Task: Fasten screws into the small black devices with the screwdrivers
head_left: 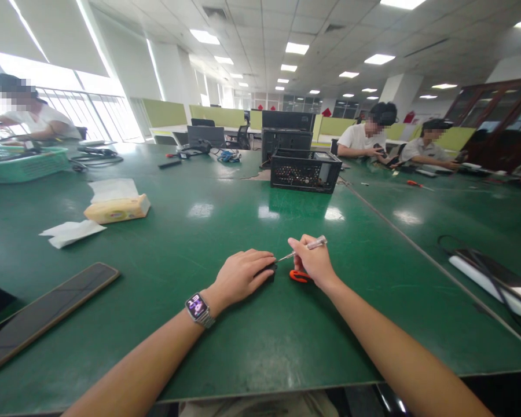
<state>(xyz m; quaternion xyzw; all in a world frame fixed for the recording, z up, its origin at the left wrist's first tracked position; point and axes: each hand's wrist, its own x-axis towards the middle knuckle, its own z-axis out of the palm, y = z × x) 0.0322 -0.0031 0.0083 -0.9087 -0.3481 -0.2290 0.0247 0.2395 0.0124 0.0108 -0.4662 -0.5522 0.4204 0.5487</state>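
Note:
My left hand (245, 275), with a watch (197, 308) on its wrist, is closed on a small black object (272, 270) resting on the green table. Most of that object is hidden by the fingers. In my right hand (313, 260) is a screwdriver (316, 243) with a clear handle, held at a slant. Its thin shaft points left and down, the tip at or very near the black object; contact is too small to tell. An orange curved handle (299, 276) shows just under my right hand, its other end hidden.
A black metal computer case (304, 171) stands ahead. To the left are a tissue pack (118, 208), a loose tissue (73, 233), a large phone (47, 315) and a green basket (24, 168). A white device with a cable (495, 284) lies right. Co-workers sit farther off.

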